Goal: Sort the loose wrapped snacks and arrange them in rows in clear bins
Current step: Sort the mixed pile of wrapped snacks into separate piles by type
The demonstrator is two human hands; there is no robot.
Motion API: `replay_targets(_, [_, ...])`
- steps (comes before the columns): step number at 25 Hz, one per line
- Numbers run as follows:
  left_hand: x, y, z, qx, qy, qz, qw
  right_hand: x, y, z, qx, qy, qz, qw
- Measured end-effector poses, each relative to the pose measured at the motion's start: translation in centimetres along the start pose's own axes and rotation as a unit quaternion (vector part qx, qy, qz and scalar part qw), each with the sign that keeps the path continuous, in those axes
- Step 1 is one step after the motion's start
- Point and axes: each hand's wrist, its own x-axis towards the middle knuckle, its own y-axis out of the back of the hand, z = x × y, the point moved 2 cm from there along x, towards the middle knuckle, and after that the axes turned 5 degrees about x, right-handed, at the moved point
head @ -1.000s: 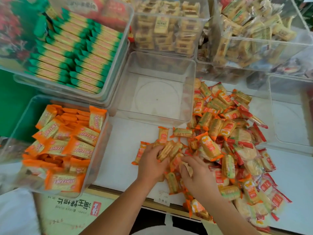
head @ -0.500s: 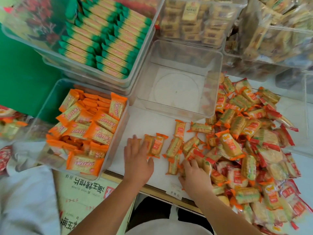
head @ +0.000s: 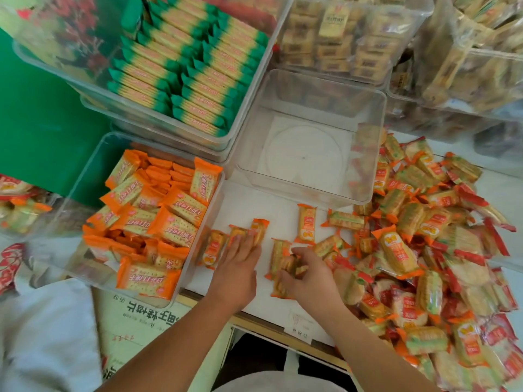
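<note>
The left hand [head: 237, 267] lies flat with straight fingers and presses on a few small snacks [head: 213, 247] near the front edge of the table [head: 249, 202], just beside the orange bin [head: 190, 267]. The right hand [head: 310, 281] is curled round several packets of the same kind, at the left border of the big pile [head: 424, 250] that covers the right side of the table. The empty bin [head: 305, 190] stands behind both hands, toward the back, and holds nothing yet, so I judge that the rows for this kind are not begun. Some things could go wrong from here. The wrappers look smooth, and a bundle held loosely may lose a packet over the front edge, which is close to the wrists. The pile mixes orange-ended and red-ended packets, so the right hand may take a wrong kind along with the others. Also the gathered packets point in different directions; if they are not turned the same way, the rows will be crooked.
</note>
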Motion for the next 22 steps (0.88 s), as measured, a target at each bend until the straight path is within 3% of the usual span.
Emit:
replay_targets(3, [-1.0,1.8,0.2,-0.096,0.043,0.052,0.993,1.3,-3.0,-0.5,0.085,-0.040,-0.050,0.994])
replay_targets(6, [-2.9,1.3,0.8,-0.122,0.060,0.073,0.988,0.5,-2.1,1.3,0.074,-0.057,0.002,0.996])
replay_targets(9, [-3.8,-1.3,2.7,-0.076,0.006,0.019,0.997,-0.8,-0.6,3.6,-0.046,-0.053,0.036,0.997])
replay_targets(12, [-4.0,-3.8,4.2,0.008,-0.016,-0.052,0.998,-1.5,-1.5,4.1,-0.006,-0.084,-0.009,0.996])
replay_targets(15, [-4.4,-4.2,2.6,0.051,0.006,-0.046,0.998,-1.9,-2.9,2.8,0.066,-0.131,-0.028,0.989])
replay_targets(18, [-4.9,-3.7,-0.1,0.055,0.024,-0.034,0.998,-2.5,-4.3,2.2,0.202,-0.179,-0.106,0.957])
replay_targets(20, [-4.6,-2.7,-0.4,0.038,0.013,0.004,0.999,-2.1,-3.4,2.7,0.181,-0.164,-0.112,0.963])
replay_targets(22, [-3.3,-1.4,1.1,0.011,-0.018,0.055,0.998,-1.9,-1.0,3.2,0.097,-0.136,-0.062,0.984])
